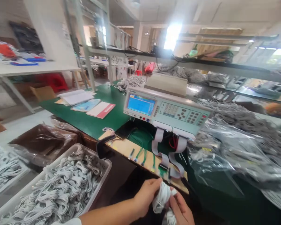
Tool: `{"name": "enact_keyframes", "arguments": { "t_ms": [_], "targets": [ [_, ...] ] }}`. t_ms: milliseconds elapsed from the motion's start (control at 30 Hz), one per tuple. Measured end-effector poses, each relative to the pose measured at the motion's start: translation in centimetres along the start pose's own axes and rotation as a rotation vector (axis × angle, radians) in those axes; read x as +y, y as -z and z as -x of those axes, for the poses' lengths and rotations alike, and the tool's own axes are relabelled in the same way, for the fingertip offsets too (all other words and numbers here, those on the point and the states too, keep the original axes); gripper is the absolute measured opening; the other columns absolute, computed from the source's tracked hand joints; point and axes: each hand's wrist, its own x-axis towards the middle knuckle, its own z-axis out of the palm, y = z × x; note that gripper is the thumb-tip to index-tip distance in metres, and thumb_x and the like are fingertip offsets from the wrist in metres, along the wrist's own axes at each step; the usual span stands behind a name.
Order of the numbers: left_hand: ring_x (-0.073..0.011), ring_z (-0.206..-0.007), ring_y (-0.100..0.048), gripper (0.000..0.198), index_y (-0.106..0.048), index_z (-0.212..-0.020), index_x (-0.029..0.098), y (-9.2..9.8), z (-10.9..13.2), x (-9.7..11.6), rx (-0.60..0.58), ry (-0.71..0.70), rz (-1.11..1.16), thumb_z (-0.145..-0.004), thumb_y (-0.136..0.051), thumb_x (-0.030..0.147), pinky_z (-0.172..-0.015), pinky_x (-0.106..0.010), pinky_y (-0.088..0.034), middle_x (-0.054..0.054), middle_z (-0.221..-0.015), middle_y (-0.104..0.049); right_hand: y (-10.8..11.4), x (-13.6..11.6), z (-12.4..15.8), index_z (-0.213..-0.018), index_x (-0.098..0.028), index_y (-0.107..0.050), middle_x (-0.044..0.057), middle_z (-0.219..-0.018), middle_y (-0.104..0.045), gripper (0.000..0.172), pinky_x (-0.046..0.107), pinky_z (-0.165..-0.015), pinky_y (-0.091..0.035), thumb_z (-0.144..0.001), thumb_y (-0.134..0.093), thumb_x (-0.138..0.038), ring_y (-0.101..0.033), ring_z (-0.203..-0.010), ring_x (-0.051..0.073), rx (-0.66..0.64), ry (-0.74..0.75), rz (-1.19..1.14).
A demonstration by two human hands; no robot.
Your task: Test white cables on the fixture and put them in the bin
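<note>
Low in the head view, my left hand [148, 196] grips a coiled bundle of white cable [161, 197] between thumb and fingers. My right hand [181, 210] pinches the same cable at its right side, near a small white end. More white cable hangs below, between the hands. Just beyond them lies a wooden board [126, 150] with small connectors and green wires. A green circuit board [163, 168] sits at its near right end, joined by grey ribbon cables [158, 140] to a bench tester [166, 109] with a lit blue screen.
A white bin [107, 165] full of coiled grey cables stands at left, beside a plastic-lined carton [44, 142]. Booklets [100, 110] lie on the green table [118, 117]. Clear plastic bags [215, 153] and heaped cables [255, 125] fill the right. A shelf [140, 56] runs behind.
</note>
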Motion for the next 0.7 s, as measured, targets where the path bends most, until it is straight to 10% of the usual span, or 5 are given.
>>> {"name": "enact_keyframes", "arguments": {
  "t_ms": [233,700],
  "targets": [
    [-0.0111,-0.060,-0.050,0.035,-0.047,-0.070,0.015,0.3,0.5,-0.6,0.024,-0.032,-0.083,-0.069,-0.052,0.049,-0.060,-0.024,-0.041,0.000,-0.065,-0.053,0.5,0.8,0.0,-0.098,-0.014,-0.058,0.006,-0.081,-0.065,0.039,0.027,-0.070,-0.045,-0.070,-0.056,-0.040,-0.058,-0.075,0.019,0.260,-0.033,0.038],
    [-0.0114,-0.059,-0.042,0.036,-0.049,-0.066,0.013,1.3,-0.6,-2.1,0.049,-0.216,-0.437,-0.076,-0.040,0.047,-0.057,-0.022,-0.037,-0.001,-0.062,-0.049,0.2,-0.4,-0.8,-0.079,-0.010,-0.066,0.004,-0.063,-0.062,0.028,0.022,-0.049,-0.039,-0.068,-0.058,-0.035,-0.049,-0.053,0.012,0.019,-0.050,0.065]
  ]
}}
